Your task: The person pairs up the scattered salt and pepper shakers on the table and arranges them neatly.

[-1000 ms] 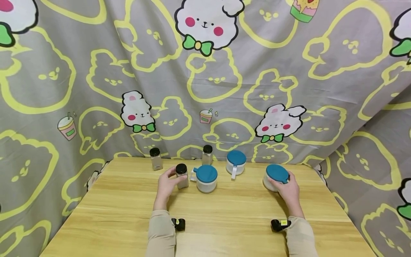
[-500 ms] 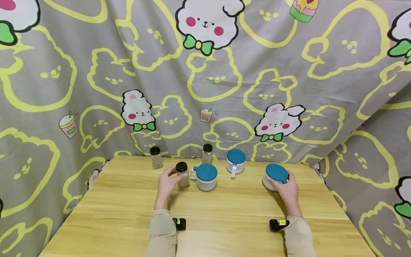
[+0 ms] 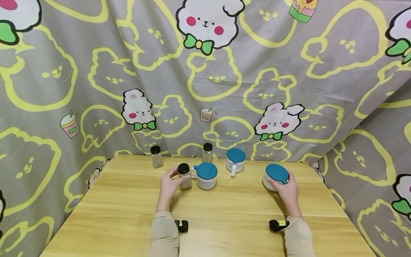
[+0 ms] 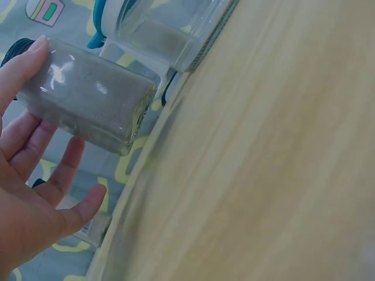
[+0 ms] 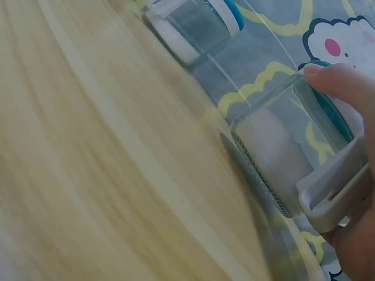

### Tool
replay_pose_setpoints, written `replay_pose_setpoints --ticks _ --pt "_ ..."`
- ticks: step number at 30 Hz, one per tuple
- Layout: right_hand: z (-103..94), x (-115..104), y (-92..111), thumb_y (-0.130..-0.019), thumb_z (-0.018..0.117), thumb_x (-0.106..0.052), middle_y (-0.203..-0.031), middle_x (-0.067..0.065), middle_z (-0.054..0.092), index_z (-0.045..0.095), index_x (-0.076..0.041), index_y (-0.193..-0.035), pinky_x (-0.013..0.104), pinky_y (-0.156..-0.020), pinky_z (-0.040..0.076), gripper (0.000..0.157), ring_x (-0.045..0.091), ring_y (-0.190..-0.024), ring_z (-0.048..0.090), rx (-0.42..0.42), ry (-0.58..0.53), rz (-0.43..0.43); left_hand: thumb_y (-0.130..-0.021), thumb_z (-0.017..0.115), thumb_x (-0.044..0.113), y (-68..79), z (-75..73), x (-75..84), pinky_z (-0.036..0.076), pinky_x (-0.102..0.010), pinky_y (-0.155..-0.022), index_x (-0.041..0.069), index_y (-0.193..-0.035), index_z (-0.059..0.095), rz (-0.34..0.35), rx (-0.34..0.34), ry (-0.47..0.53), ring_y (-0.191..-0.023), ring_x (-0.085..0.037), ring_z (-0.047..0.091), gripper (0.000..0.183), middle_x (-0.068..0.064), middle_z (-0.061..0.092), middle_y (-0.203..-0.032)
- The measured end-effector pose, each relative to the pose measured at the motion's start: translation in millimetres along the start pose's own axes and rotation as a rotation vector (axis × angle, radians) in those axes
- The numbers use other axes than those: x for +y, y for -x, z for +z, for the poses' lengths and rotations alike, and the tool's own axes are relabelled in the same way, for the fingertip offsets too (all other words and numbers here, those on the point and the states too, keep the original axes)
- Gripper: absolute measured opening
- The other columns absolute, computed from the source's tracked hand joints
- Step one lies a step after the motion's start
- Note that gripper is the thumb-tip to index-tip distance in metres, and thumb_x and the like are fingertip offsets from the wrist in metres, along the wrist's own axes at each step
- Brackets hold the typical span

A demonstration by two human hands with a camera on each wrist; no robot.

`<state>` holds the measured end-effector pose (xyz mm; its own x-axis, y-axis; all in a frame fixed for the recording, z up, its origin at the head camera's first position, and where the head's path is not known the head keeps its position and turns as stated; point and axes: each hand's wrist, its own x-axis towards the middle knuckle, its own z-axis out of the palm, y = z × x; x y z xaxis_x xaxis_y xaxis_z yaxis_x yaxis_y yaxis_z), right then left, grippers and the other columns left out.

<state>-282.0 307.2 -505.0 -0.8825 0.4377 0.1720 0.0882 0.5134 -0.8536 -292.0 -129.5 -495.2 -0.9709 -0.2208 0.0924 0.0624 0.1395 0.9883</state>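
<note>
My left hand (image 3: 168, 185) grips a clear glass spice jar (image 3: 185, 180) with a black lid, thumb and fingers near its top. Grey powder fills the jar in the left wrist view, where its base (image 4: 137, 120) shows a small gap above the table. My right hand (image 3: 289, 191) holds a seasoning pot (image 3: 277, 173) with a blue lid at the right. White granules and a white handle (image 5: 334, 187) show in the right wrist view; a shadow lies under this pot, which looks slightly raised. Just right of the spice jar stands another blue-lidded seasoning pot (image 3: 207, 177), its handle toward the jar.
A third blue-lidded pot (image 3: 236, 160) stands at the back, handle facing me. Two more black-lidded spice jars, one at the back left (image 3: 156, 157) and one at the back middle (image 3: 207, 152), stand near a patterned curtain (image 3: 224, 89). All are on the wooden table (image 3: 231, 217).
My left hand has moved slightly right and nearer to me with the spice jar, closing on the middle pot. My right hand and its pot stay nearly in place.
</note>
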Motion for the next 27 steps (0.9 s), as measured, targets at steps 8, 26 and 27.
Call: replay_pose_setpoints --ticks 8,26,27 --pt "-1.9 -2.2 4.1 -0.064 0.076 -0.047 -0.137 0.018 0.039 0.027 -0.015 -0.140 0.054 -0.098 0.030 0.096 0.037 -0.124 0.036 0.000 -0.006 0.001 -0.054 0.081 0.044 8.7 0.7 3.3 0.039 -0.037 -0.091 0.023 -0.107 0.064 0.002 -0.014 0.002 -0.106 -0.017 0.053 0.060 -0.002 0.062 -0.111" --pt "-7.1 -6.3 18.9 -0.064 0.079 -0.038 -0.136 0.020 0.039 0.027 -0.012 -0.140 0.054 -0.099 0.030 0.096 0.037 -0.124 0.037 0.033 -0.067 -0.008 -0.054 0.082 0.044 24.7 15.6 6.7 0.037 -0.043 -0.094 0.023 -0.109 0.064 0.018 -0.062 -0.018 -0.105 -0.017 0.054 0.061 -0.001 0.063 -0.109" --pt "-7.7 -6.7 19.8 -0.064 0.079 -0.038 -0.137 0.019 0.039 0.027 -0.013 -0.140 0.054 -0.099 0.030 0.096 0.037 -0.124 0.037 0.035 -0.064 -0.008 -0.054 0.082 0.044 25.4 17.0 7.4 0.037 -0.043 -0.094 0.023 -0.108 0.064 0.022 -0.067 -0.020 -0.105 -0.017 0.054 0.060 -0.001 0.063 -0.109"
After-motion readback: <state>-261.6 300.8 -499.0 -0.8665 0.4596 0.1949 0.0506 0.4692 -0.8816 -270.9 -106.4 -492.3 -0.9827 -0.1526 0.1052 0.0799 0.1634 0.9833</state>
